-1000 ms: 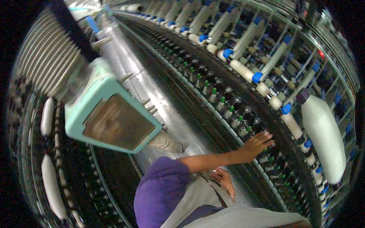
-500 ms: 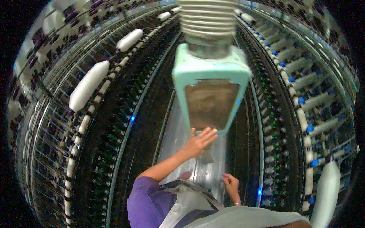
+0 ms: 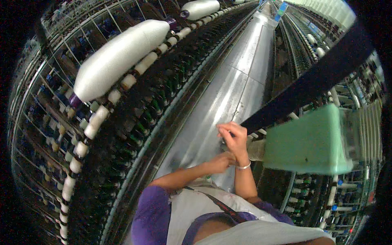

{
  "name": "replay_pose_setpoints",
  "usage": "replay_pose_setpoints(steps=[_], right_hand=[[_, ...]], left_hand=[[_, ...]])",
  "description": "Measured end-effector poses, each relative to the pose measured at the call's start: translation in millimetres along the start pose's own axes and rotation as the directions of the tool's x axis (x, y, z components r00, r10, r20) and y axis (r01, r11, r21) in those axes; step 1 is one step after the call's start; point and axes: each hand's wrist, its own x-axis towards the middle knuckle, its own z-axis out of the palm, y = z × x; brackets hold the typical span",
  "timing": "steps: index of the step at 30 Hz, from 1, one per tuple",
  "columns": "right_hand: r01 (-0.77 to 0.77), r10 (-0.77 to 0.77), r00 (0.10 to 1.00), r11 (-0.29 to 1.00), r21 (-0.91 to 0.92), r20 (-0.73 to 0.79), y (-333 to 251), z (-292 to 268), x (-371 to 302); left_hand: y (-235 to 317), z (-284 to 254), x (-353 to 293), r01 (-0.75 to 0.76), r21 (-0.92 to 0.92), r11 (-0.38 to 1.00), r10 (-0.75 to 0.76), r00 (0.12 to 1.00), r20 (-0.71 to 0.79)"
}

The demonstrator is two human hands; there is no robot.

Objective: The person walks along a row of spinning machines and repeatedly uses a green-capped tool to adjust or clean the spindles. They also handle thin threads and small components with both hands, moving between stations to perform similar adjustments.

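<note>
My right hand is raised over the aisle with its fingers curled together; whatever they hold, if anything, does not show. A light bracelet circles its wrist. Close beside that wrist is my left hand, fingers folded in and partly blurred, their contents hidden. I cannot tell whether the two hands touch. To the right hangs a pale green box-shaped duct head with a ribbed hose. A broad dark band slants from beside my right hand to the upper right.
A spinning frame with large white roving bobbins, white rollers and rows of small green-tipped spindles lines the left. More spindles stand at right. Between the machines runs a shiny metal floor. A blue-green sign stands far off.
The view has turned left. The green duct head now lies to the right instead of ahead. My left hand has left its front and drawn in next to my right hand, which has risen.
</note>
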Motion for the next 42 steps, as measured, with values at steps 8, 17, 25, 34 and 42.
replay_pose_setpoints(steps=[8, 17, 25, 34, 42], right_hand=[[-0.019, 0.035, 0.996, 0.98, -0.2, 0.076, 121.2, -12.1, 108.9], [-0.367, 0.386, 0.888, 0.922, -0.12, 0.248, 310.2, 3.8, 132.0], [0.106, -0.191, 0.761, 0.979, 0.172, 0.62, 298.8, 101.5, 168.5], [0.659, -0.631, 0.717, 0.752, -0.006, -0.294, 158.5, 141.5, 349.0], [0.949, -0.955, 0.298, 0.296, -0.108, -0.004, 47.5, 198.6, 441.5]], left_hand=[[-35.8, -173.8, -68.1, 0.434, -0.017, 0.901, -0.368, 0.741, -0.562], [96.5, -345.0, -56.5, 0.776, 0.139, 0.615, -0.194, 0.32, -0.927], [137.5, -534.4, 58.1, 0.839, 0.544, 0.009, 0.002, 0.544, -0.839], [104.3, -472.2, 17.7, 0.757, 0.546, -0.359, -0.149, 0.531, -0.834], [118.4, -463.2, -20.5, 0.702, 0.442, -0.558, -0.015, 0.525, -0.851]])
